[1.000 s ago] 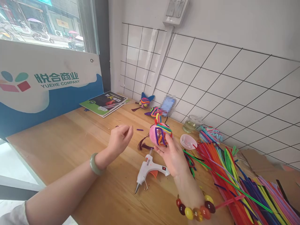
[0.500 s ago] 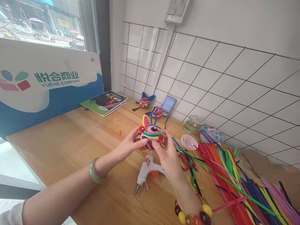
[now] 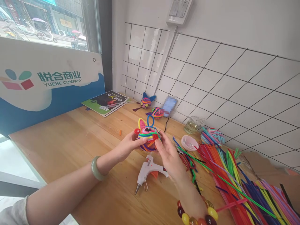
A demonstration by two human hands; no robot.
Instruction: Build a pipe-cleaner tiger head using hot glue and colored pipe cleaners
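Between my two hands, above the table, is a round striped pipe-cleaner animal [image 3: 147,135] with a black-and-pink eye, red round tufts, a pink ear edged in yellow and a blue loop on top. My left hand [image 3: 129,144] grips its left side, thumb on the front. On its right side my right hand [image 3: 169,151] holds it, with the thumb just under a red tuft. Parts of the fingers are hidden behind the toy. A white glue gun [image 3: 148,170] lies on the table below, its metal tip toward me, resting on a wire stand.
To the right lie loose pipe cleaners [image 3: 225,184] in many colours, red-handled scissors [image 3: 186,159], a pink bowl [image 3: 184,142] of small clear bits and a glass jar [image 3: 193,125]. Two similar toys [image 3: 145,102], a phone [image 3: 169,106] and booklets [image 3: 103,104] are at the back.
Both hands have shifted slightly left and down with the toy, and it has tilted a little, so more of its underside shows. The camera view has moved slightly too.
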